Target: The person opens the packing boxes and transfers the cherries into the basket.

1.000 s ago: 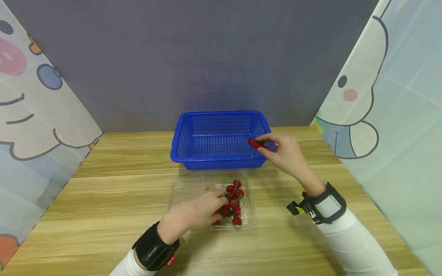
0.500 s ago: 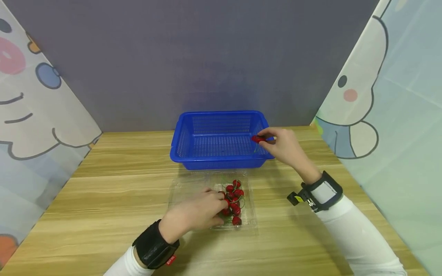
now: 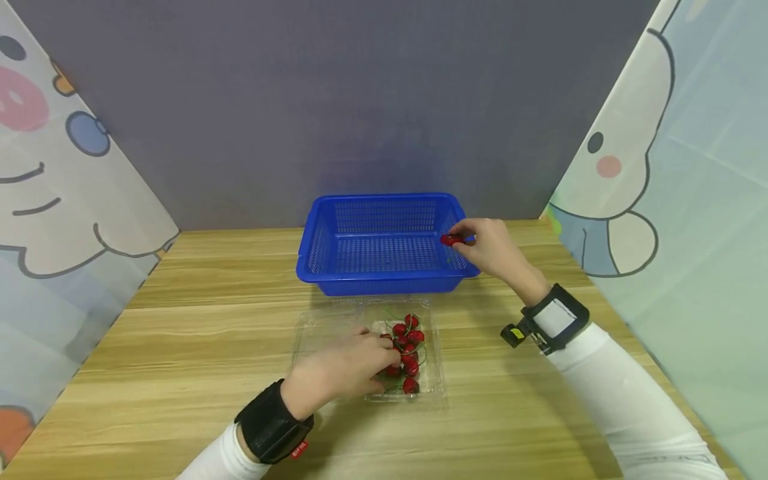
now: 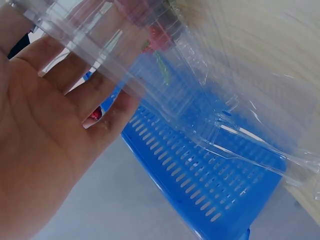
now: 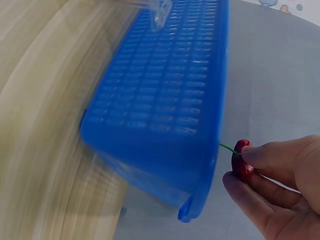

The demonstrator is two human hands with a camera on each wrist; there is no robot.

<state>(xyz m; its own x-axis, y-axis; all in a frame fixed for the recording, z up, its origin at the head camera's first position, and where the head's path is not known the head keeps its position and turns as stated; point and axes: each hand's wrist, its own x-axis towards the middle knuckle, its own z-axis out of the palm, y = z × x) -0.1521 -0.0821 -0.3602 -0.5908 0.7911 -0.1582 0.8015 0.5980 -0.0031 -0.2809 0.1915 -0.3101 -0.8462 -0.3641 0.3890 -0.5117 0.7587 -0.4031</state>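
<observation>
In the head view my right hand (image 3: 489, 247) pinches red cherries (image 3: 451, 239) between thumb and fingers, over the right end of a blue perforated basket (image 3: 384, 276). The right wrist view shows a glossy cherry (image 5: 243, 161) with a green stem between the fingertips, close by the basket's rim. My left hand (image 3: 348, 365) reaches over a clear plastic box (image 3: 433, 373), its fingers on the left part of a pile of cherries (image 3: 411, 353). Seen from the left wrist, that hand (image 4: 55, 115) has its fingers spread slightly apart beside the transparent plastic; several fingertips are hidden.
The box's clear lid (image 3: 318, 327) lies folded out to the left. A wooden table (image 3: 198, 333) carries everything, with a grey wall (image 3: 384, 100) behind the basket. Cartoon-printed panels (image 3: 654, 167) stand at both sides.
My right hand has shifted slightly up and away, carrying the cherries further over the basket's right end. My left thumb has moved over a cherry at the box's near side, hiding it.
</observation>
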